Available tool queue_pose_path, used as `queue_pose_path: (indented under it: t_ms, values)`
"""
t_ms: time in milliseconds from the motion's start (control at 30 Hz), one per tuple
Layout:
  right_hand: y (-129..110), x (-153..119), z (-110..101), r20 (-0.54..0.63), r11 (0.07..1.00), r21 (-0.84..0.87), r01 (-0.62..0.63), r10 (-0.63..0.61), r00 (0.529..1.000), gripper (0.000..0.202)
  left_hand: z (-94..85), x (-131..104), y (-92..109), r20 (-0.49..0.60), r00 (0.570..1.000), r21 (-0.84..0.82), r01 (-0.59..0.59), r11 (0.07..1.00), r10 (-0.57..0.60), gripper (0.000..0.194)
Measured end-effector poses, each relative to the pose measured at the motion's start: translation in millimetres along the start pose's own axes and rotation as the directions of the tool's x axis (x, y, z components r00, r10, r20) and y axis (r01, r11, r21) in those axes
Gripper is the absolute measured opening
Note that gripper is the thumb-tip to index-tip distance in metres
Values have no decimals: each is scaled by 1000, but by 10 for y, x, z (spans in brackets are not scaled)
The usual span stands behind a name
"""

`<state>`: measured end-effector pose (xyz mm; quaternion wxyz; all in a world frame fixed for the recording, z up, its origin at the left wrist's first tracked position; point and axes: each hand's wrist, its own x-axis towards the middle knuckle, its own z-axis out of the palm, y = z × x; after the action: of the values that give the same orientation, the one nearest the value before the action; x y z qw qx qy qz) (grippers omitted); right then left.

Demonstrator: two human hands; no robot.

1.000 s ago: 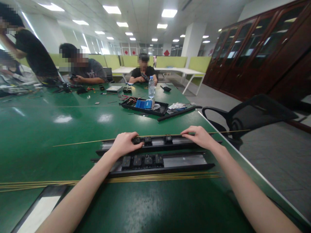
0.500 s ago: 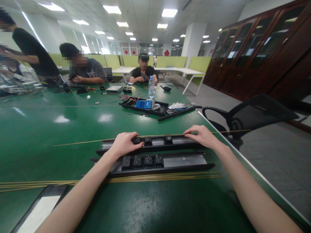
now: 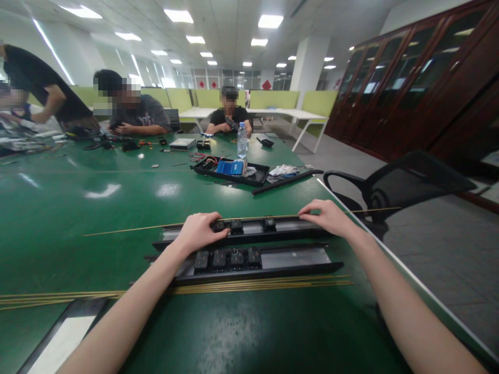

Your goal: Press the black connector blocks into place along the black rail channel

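Note:
A long black rail (image 3: 284, 236) with a grey metal channel lies across the green table, small black blocks (image 3: 268, 223) set in it. My left hand (image 3: 200, 231) is closed over its left part, thumb and forefinger around a block there. A thin brass rod (image 3: 257, 217) runs along the rail's far edge and sticks out past both ends. Thumb and fingertips of my right hand (image 3: 322, 215) pinch this rod near the rail's right end. Nearer me lies a second black rail (image 3: 296, 258) with several larger black blocks (image 3: 219, 258).
Several brass rods (image 3: 249, 285) lie along the near rail. A dark flat case with a white sheet (image 3: 64, 340) is at lower left. Beyond stand a black tray (image 3: 255, 179) and a water bottle (image 3: 242, 140). A chair (image 3: 413, 182) is at right; co-workers sit and stand across the table.
My right hand has slid slightly right along the rod. My left hand stays on the far rail. At far left, the standing person leans lower.

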<state>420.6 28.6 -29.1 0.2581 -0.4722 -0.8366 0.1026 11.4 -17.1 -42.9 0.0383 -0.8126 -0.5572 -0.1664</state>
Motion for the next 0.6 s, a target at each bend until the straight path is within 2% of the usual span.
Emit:
queue_pose_path:
  t_ms: [600]
  values:
    - [85, -37, -151, 77, 995, 26, -96, 94, 993, 20, 1, 4, -3, 4, 1000, 4, 13, 1000, -13, 43]
